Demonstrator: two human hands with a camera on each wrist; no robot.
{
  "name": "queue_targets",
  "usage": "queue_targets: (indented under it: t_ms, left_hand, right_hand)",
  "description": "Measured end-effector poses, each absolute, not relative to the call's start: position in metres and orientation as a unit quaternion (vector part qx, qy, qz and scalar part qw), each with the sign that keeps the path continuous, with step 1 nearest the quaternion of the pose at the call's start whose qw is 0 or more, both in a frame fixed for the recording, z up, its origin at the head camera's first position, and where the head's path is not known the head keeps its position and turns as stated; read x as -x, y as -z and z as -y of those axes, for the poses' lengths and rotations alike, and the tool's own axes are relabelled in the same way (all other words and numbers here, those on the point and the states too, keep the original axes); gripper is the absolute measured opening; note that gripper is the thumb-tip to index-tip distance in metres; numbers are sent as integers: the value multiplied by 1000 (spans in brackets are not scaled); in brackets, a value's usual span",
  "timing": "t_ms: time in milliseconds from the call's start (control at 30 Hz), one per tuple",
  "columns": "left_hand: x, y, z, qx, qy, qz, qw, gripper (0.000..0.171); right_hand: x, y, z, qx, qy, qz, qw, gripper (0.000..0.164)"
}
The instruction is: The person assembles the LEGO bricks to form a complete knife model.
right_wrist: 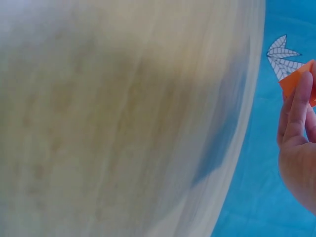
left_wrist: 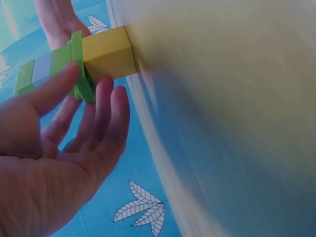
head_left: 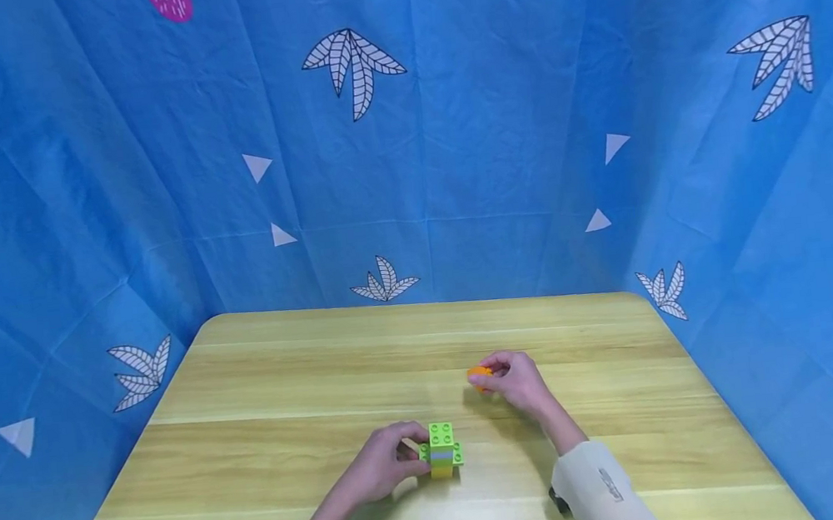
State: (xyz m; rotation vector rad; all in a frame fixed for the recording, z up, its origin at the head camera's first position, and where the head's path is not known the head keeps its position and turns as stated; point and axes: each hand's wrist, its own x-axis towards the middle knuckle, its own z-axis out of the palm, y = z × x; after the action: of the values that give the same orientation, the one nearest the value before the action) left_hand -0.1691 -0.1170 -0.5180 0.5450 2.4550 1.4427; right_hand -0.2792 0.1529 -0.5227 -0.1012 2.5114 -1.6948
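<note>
Near the table's front middle, a small upright stack of toy building bricks (head_left: 441,435) has a yellow brick (left_wrist: 109,52) at its base. Above the yellow come a wider green plate (left_wrist: 77,49), a green brick, a pale lilac-blue brick (left_wrist: 41,68) and a green studded top. My left hand (head_left: 389,462) holds this stack from the left, thumb and fingers about the green plate. Farther back and to the right, my right hand (head_left: 520,380) pinches an orange brick (head_left: 479,371) between thumb and fingers. The right wrist view shows the orange brick (right_wrist: 297,79) only partly, at its right edge.
The wood-grain table (head_left: 284,373) has rounded far corners. A blue patterned cloth (head_left: 481,145) hangs behind it and along both sides. Light sleeves (head_left: 600,485) cover my forearms, with a dark band under the right cuff.
</note>
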Motion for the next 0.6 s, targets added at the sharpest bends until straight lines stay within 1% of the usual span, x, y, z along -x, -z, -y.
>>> queue_targets:
  t_ms: [400, 600]
  left_hand:
    - [169, 517, 117, -188, -497, -838, 122, 31]
    - [168, 516, 116, -187, -508, -831, 128, 30]
  right_hand:
    - [258, 507, -145, 76, 562, -822, 45, 28]
    - [245, 499, -140, 92, 556, -825, 51, 29]
